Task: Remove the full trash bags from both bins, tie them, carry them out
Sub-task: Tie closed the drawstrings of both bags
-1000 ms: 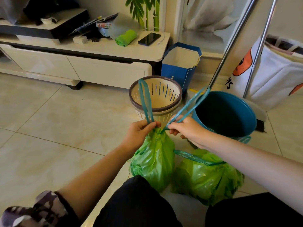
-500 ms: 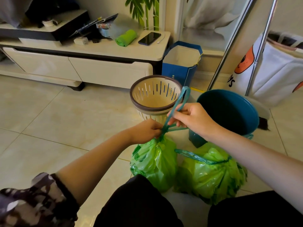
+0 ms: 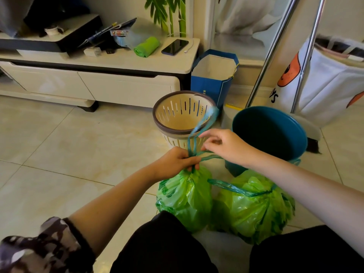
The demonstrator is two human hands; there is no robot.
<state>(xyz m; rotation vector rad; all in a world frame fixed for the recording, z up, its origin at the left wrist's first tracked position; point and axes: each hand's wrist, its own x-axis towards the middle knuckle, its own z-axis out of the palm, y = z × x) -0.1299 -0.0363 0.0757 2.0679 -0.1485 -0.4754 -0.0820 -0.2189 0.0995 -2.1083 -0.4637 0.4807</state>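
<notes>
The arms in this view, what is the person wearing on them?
Both forearms are bare, and the left hand and right hand wear no gloves, rings or watch that show. A camouflage-patterned sleeve in grey, white and dark patches is pushed up the left arm. No sleeve shows on the right.

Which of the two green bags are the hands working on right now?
The left green bag. The left hand pinches its gathered neck while the right hand handles its teal drawstring. The right green bag lies untouched, its string already cinched.

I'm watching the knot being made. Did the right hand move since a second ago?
Yes. The right hand moved up and away from the left hand, toward the teal bin.
</notes>
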